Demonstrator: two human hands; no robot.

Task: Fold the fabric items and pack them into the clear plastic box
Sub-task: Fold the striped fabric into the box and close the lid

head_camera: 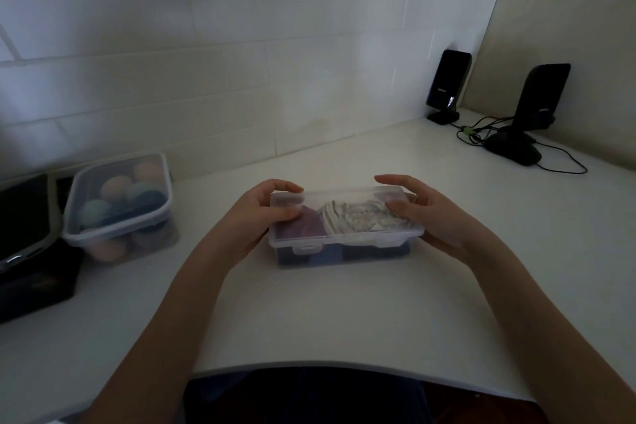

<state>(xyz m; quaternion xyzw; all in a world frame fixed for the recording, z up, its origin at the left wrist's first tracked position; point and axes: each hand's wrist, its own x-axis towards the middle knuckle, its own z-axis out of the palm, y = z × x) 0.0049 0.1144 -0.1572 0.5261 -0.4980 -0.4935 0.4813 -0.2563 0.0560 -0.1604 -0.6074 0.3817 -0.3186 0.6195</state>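
Note:
The clear plastic box (pixel 344 244) stands in the middle of the white desk with its lid down on top. Through the lid I see a purple folded fabric (pixel 308 225) on the left and a pale striped fabric (pixel 358 217) on the right; darker blue fabric shows through the front wall. My left hand (pixel 265 213) grips the box's left end, thumb on the lid and fingers over the back edge. My right hand (pixel 423 213) holds the right end the same way.
A lidded clear container (pixel 120 206) with pastel balls sits at the left, beside a dark box (pixel 31 268). Two black speakers (pixel 447 86) (pixel 537 107) with cables stand at the back right. A tiled wall runs behind the desk (pixel 344 313).

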